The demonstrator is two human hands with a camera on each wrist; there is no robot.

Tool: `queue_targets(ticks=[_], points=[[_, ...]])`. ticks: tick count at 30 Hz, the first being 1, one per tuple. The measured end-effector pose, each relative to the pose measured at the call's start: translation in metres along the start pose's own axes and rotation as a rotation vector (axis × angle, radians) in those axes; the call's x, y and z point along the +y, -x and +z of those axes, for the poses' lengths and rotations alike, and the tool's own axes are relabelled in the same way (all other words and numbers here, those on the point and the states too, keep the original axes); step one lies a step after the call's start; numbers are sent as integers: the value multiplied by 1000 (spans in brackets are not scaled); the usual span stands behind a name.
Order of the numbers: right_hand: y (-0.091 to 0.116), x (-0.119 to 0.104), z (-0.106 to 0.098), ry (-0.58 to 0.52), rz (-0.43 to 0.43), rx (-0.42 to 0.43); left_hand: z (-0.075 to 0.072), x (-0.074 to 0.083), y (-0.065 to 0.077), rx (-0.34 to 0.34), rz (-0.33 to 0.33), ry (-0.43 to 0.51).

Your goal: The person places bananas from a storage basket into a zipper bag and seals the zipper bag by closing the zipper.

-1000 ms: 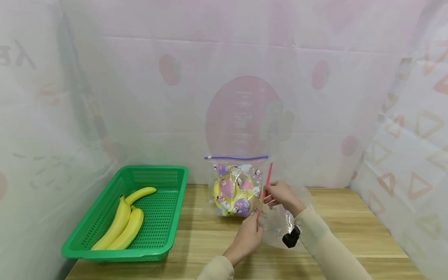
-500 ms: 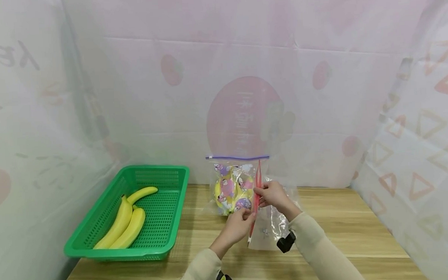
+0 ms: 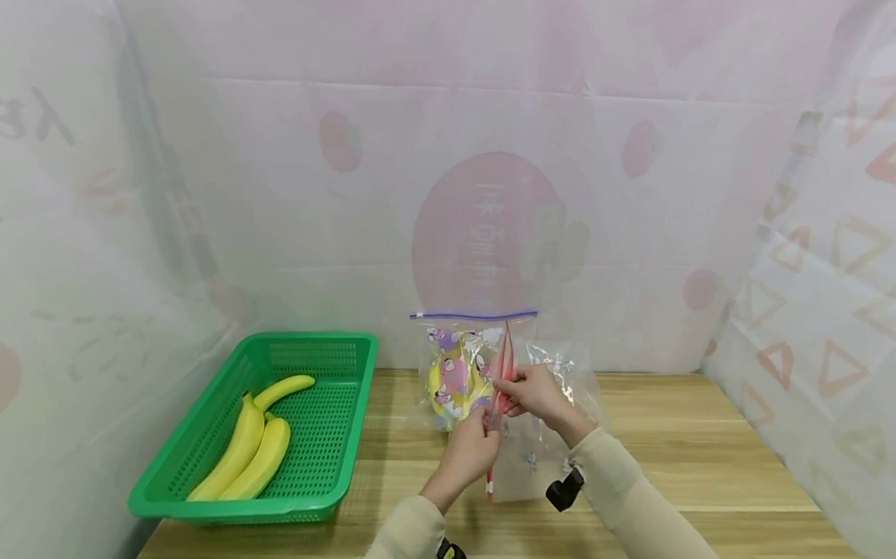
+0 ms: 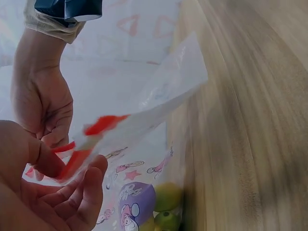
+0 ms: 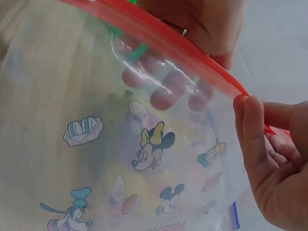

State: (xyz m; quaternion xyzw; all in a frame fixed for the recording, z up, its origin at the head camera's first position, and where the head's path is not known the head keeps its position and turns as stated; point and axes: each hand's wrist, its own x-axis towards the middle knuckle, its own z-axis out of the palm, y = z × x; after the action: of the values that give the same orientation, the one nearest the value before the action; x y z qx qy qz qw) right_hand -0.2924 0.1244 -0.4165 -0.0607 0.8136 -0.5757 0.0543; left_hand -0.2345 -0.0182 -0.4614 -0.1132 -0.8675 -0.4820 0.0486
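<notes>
A clear zip bag with a red zip edge and small cartoon prints hangs between both hands. My left hand pinches the red edge lower down, fingers bent over it. Just above, my right hand pinches the same edge between thumb and fingers. The right wrist view shows the red zip strip running from one hand to the other. Near the top, two red lips stand slightly apart in the head view. Behind it a second zip bag, purple-edged and printed, stands upright with yellow fruit inside, partly hidden.
To the left, a green basket holds bananas, two lying together and one behind them. All this rests on a wooden table. Printed cloth walls rise at the back and both sides.
Both hands and the bag's red edge have shifted left, across the front of the purple-edged bag. The red edge, a single line before, shows two parted lips at its top. The basket stays put.
</notes>
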Motion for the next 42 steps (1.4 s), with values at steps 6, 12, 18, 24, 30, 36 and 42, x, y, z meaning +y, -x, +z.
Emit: queue_targets(ticks=[6,12,18,24,30,36,42], points=[[0,0,0,4,-20,-11,0,-7,-7,36,35,45],[-2,2,-3,83,-52,-10,-9,-15,-10,-12,-69,179],[1,-4,-5,251,-94,-10,-19,-15,-11,-21,-95,161],[5,-10,-6,444,-139,10,-21,-16,-12,-63,-118,147],[7,-11,-12,515,-134,20,-22,-20,-10,-102,-147,187],[7,-11,-20,463,-104,48,-24,-25,-10,-85,-132,194],[7,-10,-26,414,-54,83,-26,-28,-9,-87,-138,205]])
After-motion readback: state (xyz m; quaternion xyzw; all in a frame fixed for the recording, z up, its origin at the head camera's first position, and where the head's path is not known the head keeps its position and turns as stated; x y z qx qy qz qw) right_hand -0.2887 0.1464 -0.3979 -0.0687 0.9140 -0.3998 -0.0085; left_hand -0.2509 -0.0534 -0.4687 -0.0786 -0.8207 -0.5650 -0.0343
